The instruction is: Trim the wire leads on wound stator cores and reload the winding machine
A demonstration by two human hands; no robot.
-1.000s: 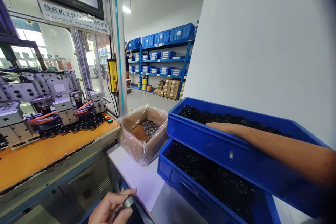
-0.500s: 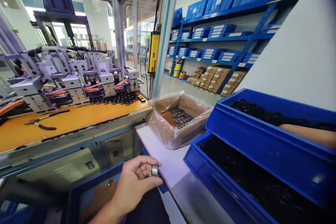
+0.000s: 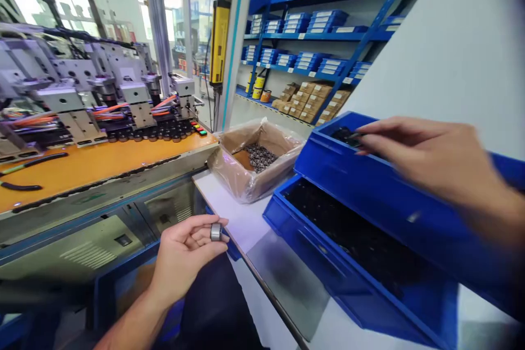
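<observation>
My left hand point(image 3: 184, 254) is low in front of the white bench edge and pinches a small silver metal ring point(image 3: 215, 231) between thumb and fingertips. My right hand point(image 3: 414, 156) hovers over the upper blue bin point(image 3: 328, 167), blurred by motion. Its fingers are pinched on a small black part point(image 3: 348, 135) above the bin's far left corner. The upper bin rests on a lower blue bin point(image 3: 311, 246) filled with black parts.
A plastic-lined cardboard box point(image 3: 241, 172) holding dark metal parts stands left of the bins. A winding machine point(image 3: 98, 98) sits on an orange table point(image 3: 86, 167) at left, a yellow sensor bar point(image 3: 219, 44) on its post. Blue shelving point(image 3: 311, 33) with bins and cartons stands behind.
My right hand has come up out of the upper bin with a black part pinched in its fingers. My left hand keeps the silver ring. The view has swung slightly right.
</observation>
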